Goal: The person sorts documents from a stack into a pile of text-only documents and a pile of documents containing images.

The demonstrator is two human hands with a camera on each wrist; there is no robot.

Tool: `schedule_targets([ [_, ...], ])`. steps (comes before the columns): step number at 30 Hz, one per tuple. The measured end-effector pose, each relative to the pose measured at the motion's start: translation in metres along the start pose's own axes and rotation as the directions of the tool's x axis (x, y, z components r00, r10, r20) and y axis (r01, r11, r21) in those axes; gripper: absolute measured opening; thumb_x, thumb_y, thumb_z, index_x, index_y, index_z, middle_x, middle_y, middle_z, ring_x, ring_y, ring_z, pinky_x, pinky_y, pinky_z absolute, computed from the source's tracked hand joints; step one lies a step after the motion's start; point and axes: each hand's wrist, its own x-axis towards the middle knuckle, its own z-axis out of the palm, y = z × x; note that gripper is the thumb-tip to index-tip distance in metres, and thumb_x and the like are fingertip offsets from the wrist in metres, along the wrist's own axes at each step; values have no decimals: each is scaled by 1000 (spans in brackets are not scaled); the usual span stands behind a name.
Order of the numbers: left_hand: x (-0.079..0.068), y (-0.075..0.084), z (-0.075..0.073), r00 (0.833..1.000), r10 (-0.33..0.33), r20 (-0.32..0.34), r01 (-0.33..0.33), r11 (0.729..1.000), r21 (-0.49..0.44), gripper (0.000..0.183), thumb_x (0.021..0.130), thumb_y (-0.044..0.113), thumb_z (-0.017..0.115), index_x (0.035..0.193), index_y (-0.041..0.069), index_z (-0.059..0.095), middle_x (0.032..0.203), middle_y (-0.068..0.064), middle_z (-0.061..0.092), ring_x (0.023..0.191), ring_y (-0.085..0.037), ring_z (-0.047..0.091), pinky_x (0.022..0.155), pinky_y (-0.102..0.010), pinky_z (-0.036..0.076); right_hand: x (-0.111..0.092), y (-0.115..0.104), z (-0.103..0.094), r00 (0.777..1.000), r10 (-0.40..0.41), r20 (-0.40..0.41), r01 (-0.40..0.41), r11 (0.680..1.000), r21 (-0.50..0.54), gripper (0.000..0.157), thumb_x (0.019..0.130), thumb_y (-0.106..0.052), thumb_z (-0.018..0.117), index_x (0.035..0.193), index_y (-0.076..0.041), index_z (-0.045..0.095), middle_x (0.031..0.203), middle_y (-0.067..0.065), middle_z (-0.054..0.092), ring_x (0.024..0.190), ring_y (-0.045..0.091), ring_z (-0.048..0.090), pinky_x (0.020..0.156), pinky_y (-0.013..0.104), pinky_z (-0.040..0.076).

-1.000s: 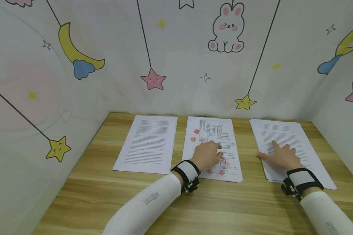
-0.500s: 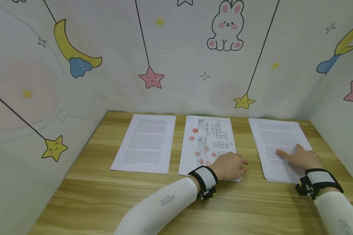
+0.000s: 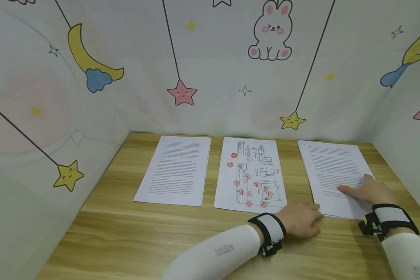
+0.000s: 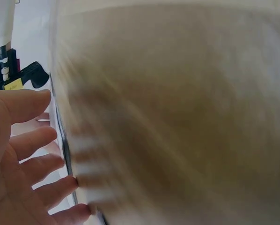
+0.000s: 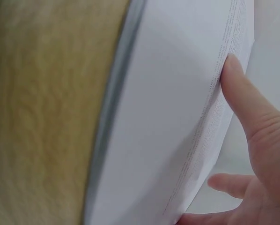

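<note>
A stack of printed paper sheets (image 3: 336, 167) lies at the right of the table, its top page covered in lines of text. My right hand (image 3: 372, 190) is at its right edge. The thumb (image 5: 233, 79) lies stretched over the top page, and the other fingers reach the stack's side. At the stack's lower left corner is my left hand (image 3: 300, 219), fingers extended. In the left wrist view those fingertips (image 4: 70, 183) are spread along the paper's edge. A middle stack (image 3: 227, 186) carries technical drawings and red round stamps.
Another stack of text pages (image 3: 175, 171) lies at the left. All three rest on a wood-grain table (image 3: 143, 233). Behind stands a white cloth wall (image 3: 217, 58) printed with stars, a moon and a rabbit, with side walls left and right.
My left hand has moved right and toward me, off the middle stack to the right stack's corner. My right hand has slid from atop the right stack to its right edge.
</note>
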Motion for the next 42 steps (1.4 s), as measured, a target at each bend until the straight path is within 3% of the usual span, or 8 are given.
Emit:
schedule_targets([
  [7, 1, 4, 2, 998, -23, 55, 19, 997, 80, 49, 98, 56, 48, 146, 48, 40, 160, 26, 27, 150, 1, 23, 121, -25, 25, -4, -5, -3, 999, 45, 7, -45, 999, -2, 131, 77, -80, 59, 141, 27, 19, 137, 53, 27, 118, 66, 39, 90, 68, 44],
  [14, -1, 2, 4, 998, -9, 63, 6, 999, 53, 49, 98, 54, 49, 146, 46, 41, 160, 24, 28, 151, 0, 23, 122, -26, 24, -12, -10, -2, 997, 73, -31, -71, 996, 48, 115, 82, -66, 66, 143, 21, 24, 141, 49, 27, 125, 65, 34, 95, 69, 42],
  [21, -6, -1, 3, 997, 3, 75, -5, 1000, 24, 49, 99, 52, 48, 147, 45, 41, 160, 22, 29, 151, -1, 22, 123, -26, 23, -15, -7, -1, 985, 142, -95, -126, 980, 154, 98, 91, -56, 59, 146, 16, 24, 146, 46, 26, 127, 64, 32, 97, 69, 40],
  [25, -11, -4, -1, 998, 22, 66, -21, 1000, -7, 48, 99, 50, 50, 146, 42, 45, 158, 20, 34, 150, -1, 26, 122, -26, 26, -14, -2, -4, 979, 176, -105, -150, 964, 218, 95, 93, -54, 57, 148, 15, 22, 148, 45, 24, 130, 63, 29, 102, 69, 36],
  [30, -16, -10, -2, 998, 44, 50, -42, 998, -43, 45, 100, 47, 50, 143, 38, 50, 155, 17, 41, 147, 0, 32, 120, -27, 29, -11, 2, -6, 978, 182, -99, -157, 963, 219, 94, 94, -55, 56, 147, 16, 23, 147, 45, 24, 130, 62, 29, 104, 69, 35],
  [37, -21, -12, -2, 999, 45, 4, -45, 997, -59, 38, 100, 43, 52, 138, 36, 56, 133, 23, 59, 122, 7, 54, 102, -12, 41, -11, 2, -7, 982, 167, -85, -151, 974, 169, 92, 94, -55, 54, 143, 18, 29, 144, 46, 28, 127, 62, 33, 101, 68, 38],
  [42, -20, -13, -2, 999, 34, -21, -35, 999, -16, 42, 101, 43, 50, 142, 37, 51, 146, 18, 51, 132, 3, 49, 107, -13, 40, -9, -2, -7, 987, 152, -49, -142, 976, 164, 93, 96, -58, 49, 145, 17, 27, 145, 47, 26, 129, 63, 30, 102, 69, 36],
])
